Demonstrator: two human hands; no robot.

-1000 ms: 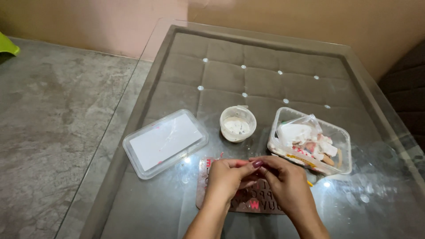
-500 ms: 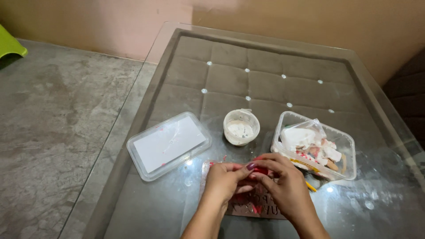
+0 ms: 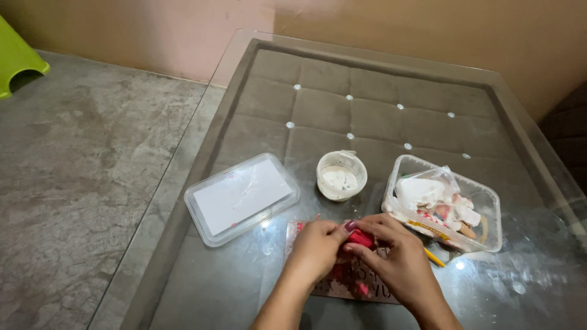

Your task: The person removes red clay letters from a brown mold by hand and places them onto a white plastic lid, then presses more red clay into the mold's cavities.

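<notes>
My left hand [image 3: 316, 247] and my right hand [image 3: 397, 260] meet over a flat brown board [image 3: 361, 287] with red patches, lying on the glass table [image 3: 244, 293]. Both hands pinch a small red lump [image 3: 361, 239] between their fingertips. Just beyond the hands stands a small round white cup [image 3: 341, 175] with whitish paste inside. To its right sits a clear plastic box [image 3: 483, 201] filled with white and coloured bits in a bag. A yellow stick [image 3: 435, 258] pokes out next to my right hand.
A clear rectangular lid [image 3: 240, 197] lies upside down to the left of the cup. Under the glass is a tufted grey cushion [image 3: 367, 91]. Grey stone floor [image 3: 73, 171] lies left of the table, with a green stool [image 3: 15, 64] at the far left.
The view has shifted slightly. My hands have stayed over the board, working the red lump between the fingers; nothing else has moved.
</notes>
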